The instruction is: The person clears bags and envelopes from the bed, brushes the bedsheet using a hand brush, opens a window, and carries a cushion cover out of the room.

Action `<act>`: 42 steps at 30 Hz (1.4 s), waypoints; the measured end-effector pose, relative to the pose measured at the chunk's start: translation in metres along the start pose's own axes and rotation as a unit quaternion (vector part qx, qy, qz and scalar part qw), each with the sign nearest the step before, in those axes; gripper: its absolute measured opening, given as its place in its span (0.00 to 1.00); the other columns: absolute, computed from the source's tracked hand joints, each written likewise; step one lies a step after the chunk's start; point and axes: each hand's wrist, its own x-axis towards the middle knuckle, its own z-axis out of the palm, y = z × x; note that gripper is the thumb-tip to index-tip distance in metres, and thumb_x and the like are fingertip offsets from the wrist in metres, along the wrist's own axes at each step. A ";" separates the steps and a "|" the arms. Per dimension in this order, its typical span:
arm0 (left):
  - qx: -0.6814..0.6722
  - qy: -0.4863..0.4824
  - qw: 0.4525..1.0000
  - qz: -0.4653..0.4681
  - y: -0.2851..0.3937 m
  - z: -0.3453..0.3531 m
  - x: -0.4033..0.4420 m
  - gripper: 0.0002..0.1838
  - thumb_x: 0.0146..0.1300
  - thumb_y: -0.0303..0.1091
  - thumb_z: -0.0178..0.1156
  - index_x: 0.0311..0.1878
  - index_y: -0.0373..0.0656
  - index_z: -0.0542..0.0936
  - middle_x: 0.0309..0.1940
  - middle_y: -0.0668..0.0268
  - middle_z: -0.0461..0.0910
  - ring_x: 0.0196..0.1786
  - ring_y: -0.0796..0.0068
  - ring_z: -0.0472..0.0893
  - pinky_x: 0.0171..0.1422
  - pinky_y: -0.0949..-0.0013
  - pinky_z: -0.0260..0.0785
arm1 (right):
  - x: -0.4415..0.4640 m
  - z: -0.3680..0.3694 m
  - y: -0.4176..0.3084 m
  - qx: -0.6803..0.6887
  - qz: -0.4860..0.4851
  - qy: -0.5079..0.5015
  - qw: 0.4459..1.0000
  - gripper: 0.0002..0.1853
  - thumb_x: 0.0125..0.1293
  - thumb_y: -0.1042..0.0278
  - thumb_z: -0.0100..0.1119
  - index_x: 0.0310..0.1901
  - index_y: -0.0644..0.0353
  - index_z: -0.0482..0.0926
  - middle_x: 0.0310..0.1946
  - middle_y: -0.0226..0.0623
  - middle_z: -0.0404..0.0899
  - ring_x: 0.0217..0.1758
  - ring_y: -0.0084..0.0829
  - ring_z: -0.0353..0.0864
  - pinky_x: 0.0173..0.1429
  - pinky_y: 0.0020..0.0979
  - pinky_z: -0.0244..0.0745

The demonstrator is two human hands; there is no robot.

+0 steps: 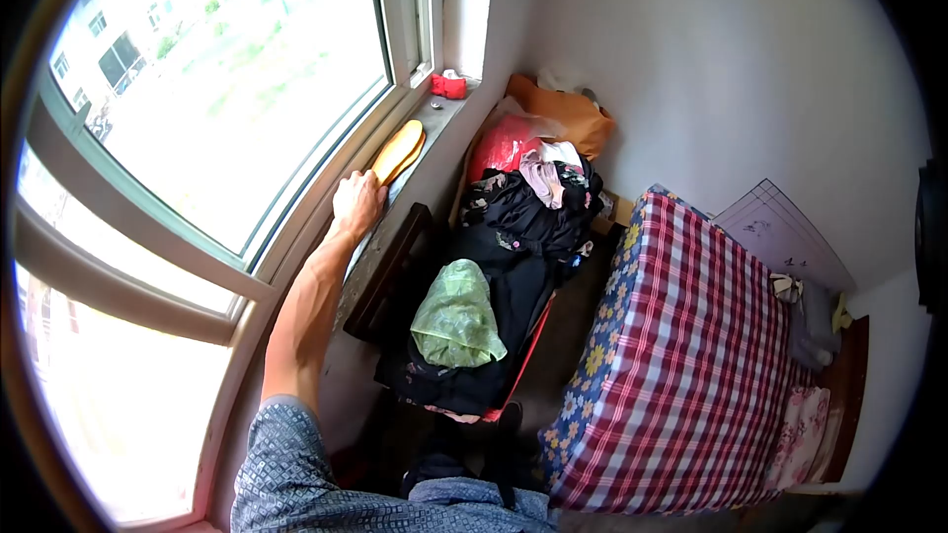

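My left hand [357, 201] reaches forward along the windowsill, its fingers bent and closed at the near end of a pair of yellow-orange insoles [399, 151]. The insoles lie one partly over the other, tilted against the window frame side of the sill. My fingertips are partly hidden behind the hand. A red packet [448, 87] sits farther along the sill, in the corner, with a small shiny object [435, 106] near it. My right hand is out of sight.
Below the sill stands a pile of dark clothes [528, 266] with a green plastic bag [457, 316] on it. Behind are a red bag [502, 146] and an orange-brown bag [565, 116]. A bed with a checked cover [681, 365] fills the right. The window [227, 89] is at left.
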 end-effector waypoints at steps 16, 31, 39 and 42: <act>-0.030 0.112 0.993 -0.011 0.012 0.002 0.000 0.14 0.65 0.40 0.65 0.38 0.39 0.75 0.38 0.52 0.79 0.44 0.49 0.80 0.51 0.51 0.73 | 0.098 -0.013 -0.101 -0.027 -0.023 -0.066 0.997 0.11 0.71 0.70 0.55 0.50 0.66 0.77 0.34 0.44 0.83 0.30 0.37 0.85 0.31 0.34 0.84; -0.220 0.500 0.810 -0.212 0.033 -0.165 -0.276 0.25 0.66 0.30 0.65 0.65 0.35 0.73 0.66 0.54 0.73 0.66 0.62 0.75 0.67 0.61 0.71 | 0.122 0.010 -0.177 -0.185 -0.075 -0.139 0.970 0.10 0.71 0.70 0.55 0.48 0.65 0.78 0.33 0.44 0.83 0.30 0.36 0.85 0.31 0.33 0.84; -0.166 0.440 0.861 -0.195 -0.014 -0.194 -0.299 0.26 0.67 0.29 0.61 0.67 0.33 0.70 0.59 0.50 0.71 0.59 0.62 0.76 0.62 0.62 0.75 | 0.115 0.012 -0.173 -0.231 -0.082 -0.137 0.960 0.09 0.71 0.70 0.55 0.47 0.65 0.78 0.33 0.44 0.83 0.31 0.35 0.85 0.31 0.33 0.84; -0.178 0.494 0.822 -0.221 -0.017 -0.186 -0.265 0.30 0.62 0.28 0.64 0.67 0.31 0.69 0.56 0.51 0.72 0.58 0.58 0.75 0.62 0.59 0.72 | 0.113 -0.005 -0.161 -0.226 -0.087 -0.140 0.960 0.09 0.71 0.70 0.55 0.46 0.65 0.78 0.33 0.44 0.83 0.31 0.35 0.85 0.31 0.33 0.84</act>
